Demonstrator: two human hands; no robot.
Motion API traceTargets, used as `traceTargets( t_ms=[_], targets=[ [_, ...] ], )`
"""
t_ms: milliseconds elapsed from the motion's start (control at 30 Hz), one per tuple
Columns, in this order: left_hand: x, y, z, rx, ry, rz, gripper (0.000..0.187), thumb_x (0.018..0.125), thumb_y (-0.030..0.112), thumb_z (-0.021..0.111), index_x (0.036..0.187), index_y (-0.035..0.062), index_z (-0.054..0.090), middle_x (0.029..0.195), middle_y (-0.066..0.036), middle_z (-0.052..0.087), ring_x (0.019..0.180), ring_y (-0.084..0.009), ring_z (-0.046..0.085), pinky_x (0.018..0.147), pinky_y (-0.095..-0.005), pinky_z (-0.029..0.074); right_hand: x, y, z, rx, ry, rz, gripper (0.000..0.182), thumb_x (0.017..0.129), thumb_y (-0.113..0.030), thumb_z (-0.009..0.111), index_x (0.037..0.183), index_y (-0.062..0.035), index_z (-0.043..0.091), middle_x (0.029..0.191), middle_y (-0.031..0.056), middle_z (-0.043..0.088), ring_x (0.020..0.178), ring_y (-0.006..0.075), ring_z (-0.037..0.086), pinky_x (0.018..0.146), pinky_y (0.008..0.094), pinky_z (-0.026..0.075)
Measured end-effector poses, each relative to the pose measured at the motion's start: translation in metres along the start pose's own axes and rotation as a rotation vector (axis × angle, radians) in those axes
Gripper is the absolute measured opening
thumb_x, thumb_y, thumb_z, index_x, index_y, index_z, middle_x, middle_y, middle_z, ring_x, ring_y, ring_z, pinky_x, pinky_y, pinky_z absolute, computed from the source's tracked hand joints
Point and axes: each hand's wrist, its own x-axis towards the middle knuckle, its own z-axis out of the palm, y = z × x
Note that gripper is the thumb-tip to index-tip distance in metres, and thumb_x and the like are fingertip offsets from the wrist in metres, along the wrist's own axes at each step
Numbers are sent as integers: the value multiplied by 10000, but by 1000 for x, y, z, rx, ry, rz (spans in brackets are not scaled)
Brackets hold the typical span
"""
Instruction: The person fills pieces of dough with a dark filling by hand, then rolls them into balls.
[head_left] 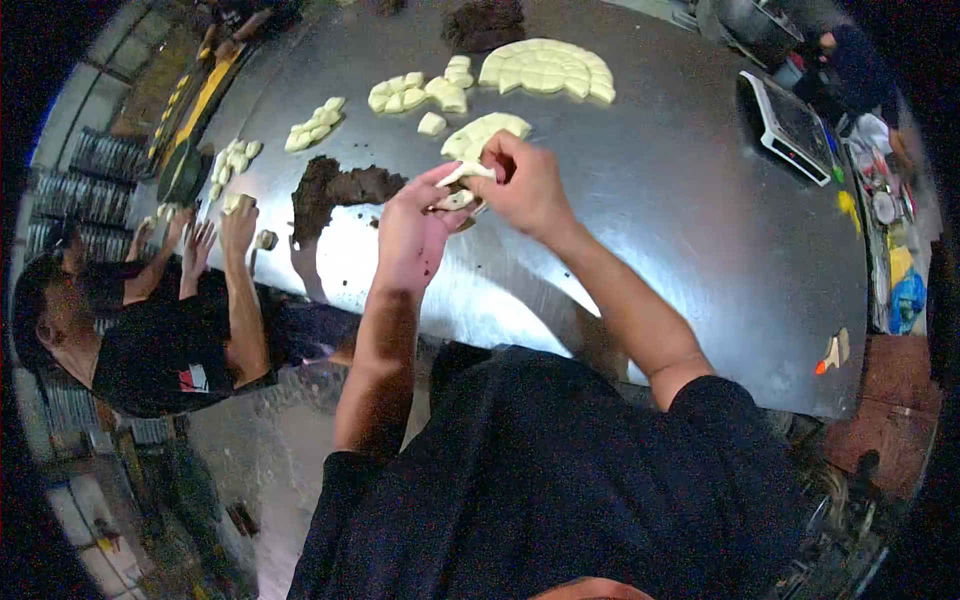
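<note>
Over the metal table, my left hand (415,225) holds a piece of pale dough (457,199) in its raised, curled fingers. Dark crumbs stick to its palm. My right hand (525,185) pinches a stretched upper edge of the same dough, close to the left fingertips. Just behind the hands lies a slab of pale dough (485,132), with one small loose piece (432,124) to its left. A dark crumbly mass (335,193) spreads on the table left of my left hand. What is inside the dough piece is mostly hidden by the fingers.
The metal table (680,200) carries a large scored dough slab (550,68), dough clusters (400,92) and a dark mound (482,24) at the back. A black-and-white device (785,128) and a scraper (838,350) lie right. Co-workers (150,340) handle dough at left.
</note>
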Motion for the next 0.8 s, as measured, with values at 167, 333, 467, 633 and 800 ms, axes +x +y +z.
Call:
traceTargets(
  t_ms=[167, 333, 467, 633, 800],
  targets=[
    [-9, 1, 43, 71, 133, 145, 390, 941, -4, 477, 1328, -45, 449, 1181, -184, 589, 1042, -268, 612, 901, -335, 521, -39, -30, -11, 26, 289, -542, 198, 718, -117, 727, 858, -44, 607, 827, 114, 597, 675, 235, 623, 615, 338, 492],
    [-16, -29, 75, 238, 26, 185, 305, 1000, 108, 463, 1262, -28, 539, 1124, -117, 631, 904, -183, 654, 788, -287, 545, -32, -37, -55, 22, 260, 75, 202, 698, -64, 742, 835, -57, 593, 935, 106, 602, 834, 269, 607, 677, 368, 489],
    [-15, -27, 82, 348, -27, 210, 277, 1011, 176, 479, 1156, -32, 590, 1044, -90, 652, 834, -137, 651, 724, -235, 529, -41, -18, -49, -324, 439, -575, 220, 676, -41, 719, 871, -57, 617, 943, 101, 608, 863, 290, 597, 684, 386, 490],
    [-20, -27, 99, 199, 84, 302, 288, 1010, 227, 501, 1033, -30, 631, 852, -45, 655, 680, -98, 601, 630, -213, 506, -50, -38, -56, -176, 565, -533, 242, 691, -72, 745, 898, -48, 621, 909, 105, 597, 776, 269, 602, 643, 359, 497],
    [-30, -26, 94, 542, 0, 289, 318, 1016, 258, 493, 1026, -12, 660, 820, -25, 642, 642, -67, 535, 551, -193, 415, -41, -39, -65, -301, 521, -546, 254, 691, -35, 759, 901, -37, 617, 806, 86, 578, 672, 194, 585, 555, 309, 469]
  ],
)
